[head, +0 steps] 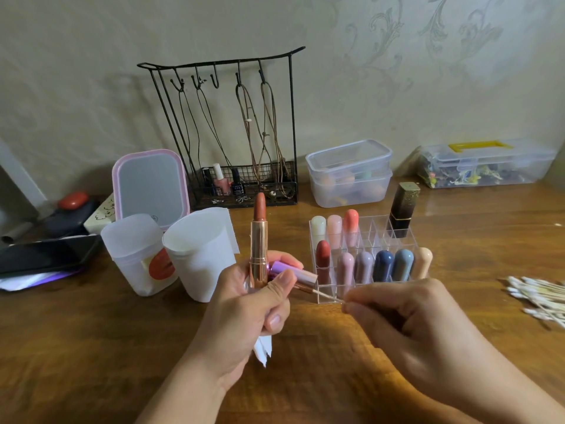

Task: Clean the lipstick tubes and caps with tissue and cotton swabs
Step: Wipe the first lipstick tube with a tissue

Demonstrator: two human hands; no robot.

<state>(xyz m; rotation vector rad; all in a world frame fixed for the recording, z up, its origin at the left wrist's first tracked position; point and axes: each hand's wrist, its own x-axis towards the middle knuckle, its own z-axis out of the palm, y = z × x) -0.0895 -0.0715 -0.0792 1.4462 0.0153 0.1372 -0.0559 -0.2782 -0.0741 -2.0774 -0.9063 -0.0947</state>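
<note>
Mostly hidden in the left hand [253,304], tissue [263,350] sits with the gripped lipstick [259,240] and cap [293,275]; right hand [406,313] pinches a swab [328,295] before the organizer [367,255]; swab pile [538,298] to its right.

left hand [244,304]: grips lipstick [259,240], cap [293,275] | right hand [406,316]: pinches swab [328,296] at cap
</note>
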